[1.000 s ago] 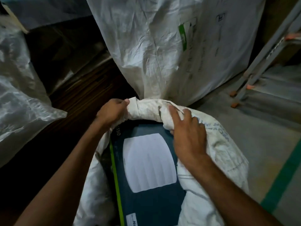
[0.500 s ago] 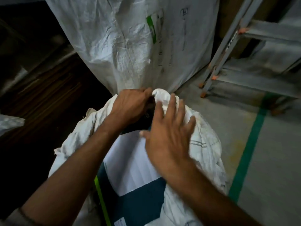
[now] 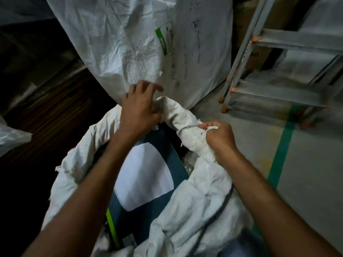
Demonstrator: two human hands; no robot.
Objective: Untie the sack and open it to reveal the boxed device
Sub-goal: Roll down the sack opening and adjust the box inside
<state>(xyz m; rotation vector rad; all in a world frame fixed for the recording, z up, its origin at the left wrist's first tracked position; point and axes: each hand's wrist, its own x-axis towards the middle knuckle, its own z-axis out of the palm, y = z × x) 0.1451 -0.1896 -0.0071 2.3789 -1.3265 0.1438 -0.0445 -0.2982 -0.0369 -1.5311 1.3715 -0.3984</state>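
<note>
while the right hand [image 3: 220, 140] grips the sack [image 3: 194, 201] at two o'clock, the left hand [image 3: 140, 108] rests loose-fingered at twelve. the box [image 3: 146, 175] shows between.

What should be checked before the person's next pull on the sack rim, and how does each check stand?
1. Mouth of the white woven sack untied and open: ok.
2. Right hand grips the rolled rim: ok.
3. Left hand holds the far rim: cannot tell, blurred.
4. Dark blue box with white rounded panel fully uncovered: not ok, sack folds cover its near end.
5. Tall white sack behind stands clear of the rim: cannot tell.
</note>
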